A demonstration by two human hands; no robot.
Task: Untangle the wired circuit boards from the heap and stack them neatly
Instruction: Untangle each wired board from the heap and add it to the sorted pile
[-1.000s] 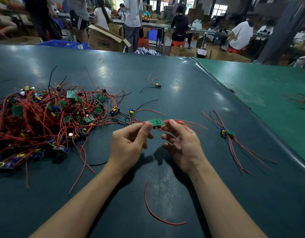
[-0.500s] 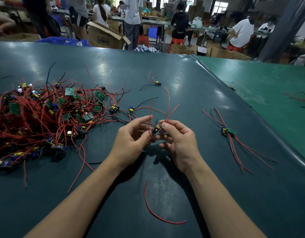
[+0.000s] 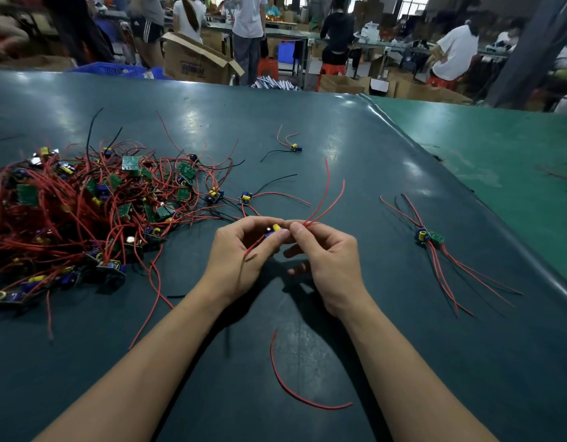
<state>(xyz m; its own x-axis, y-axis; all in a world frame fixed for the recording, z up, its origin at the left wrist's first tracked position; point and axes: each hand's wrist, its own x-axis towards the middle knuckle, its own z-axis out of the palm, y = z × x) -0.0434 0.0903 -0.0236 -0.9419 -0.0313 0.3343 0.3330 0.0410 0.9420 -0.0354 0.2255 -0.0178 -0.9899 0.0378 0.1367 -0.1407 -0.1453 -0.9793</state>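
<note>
One small board is held above the table, pinched between both hands: the left hand curls around it, and the right hand pinches its two red wires, which rise upward. The heap lies left; its board count cannot be told. Three loose boards sit near the heap's right edge and beyond. The stack lies right, seemingly two boards. One stray red wire lies between the forearms.

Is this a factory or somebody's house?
Most likely a factory workshop. A big heap of wired circuit boards lies on a long green worktable, and behind it people sit at more benches among cardboard boxes.
</note>
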